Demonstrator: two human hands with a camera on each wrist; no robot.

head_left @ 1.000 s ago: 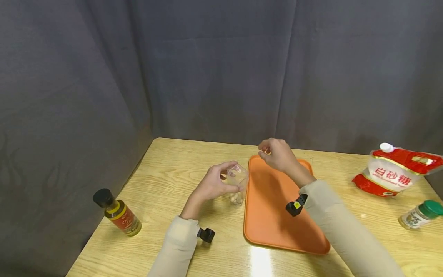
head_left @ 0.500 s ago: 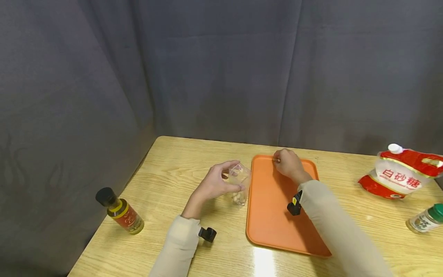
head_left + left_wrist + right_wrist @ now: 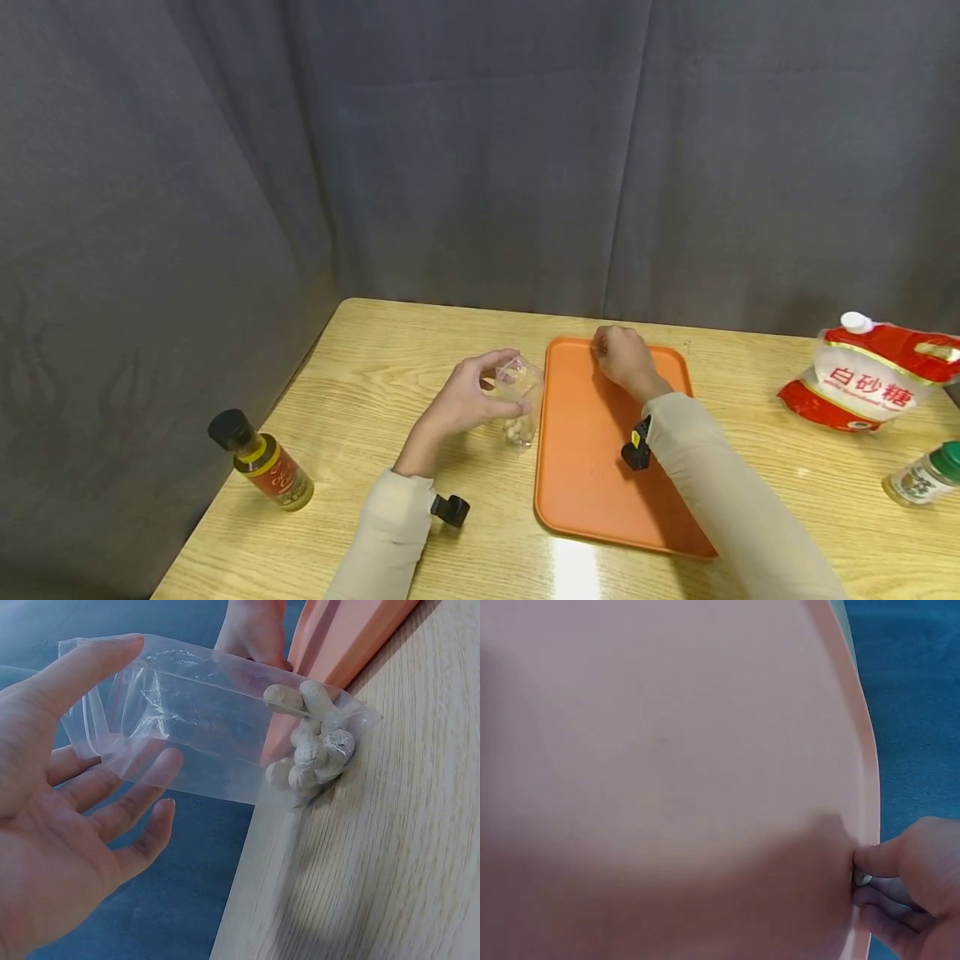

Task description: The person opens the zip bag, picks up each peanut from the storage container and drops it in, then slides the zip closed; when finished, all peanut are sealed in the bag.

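My left hand [image 3: 467, 400] holds a clear plastic bag [image 3: 527, 382] upright by its open top, thumb on one side and fingers on the other. Several unshelled peanuts [image 3: 309, 754] lie at the bag's bottom, which is on the wooden table beside the orange tray [image 3: 592, 467]. At the tray's far left corner is my right hand [image 3: 624, 357]. In the right wrist view its thumb and fingers pinch a small pale thing [image 3: 862, 878], mostly hidden, that looks like a peanut, right at the tray's rim.
A dark-capped oil bottle [image 3: 273, 473] stands on the left of the table. To the right are a red and white sugar pouch [image 3: 862, 379] and a green-lidded seasoning jar [image 3: 918, 477]. A grey curtain [image 3: 480, 167] hangs behind the table.
My right hand has come down from above the tray's far edge to its far left corner, and stays there over the last half second. The left hand keeps hold of the bag.
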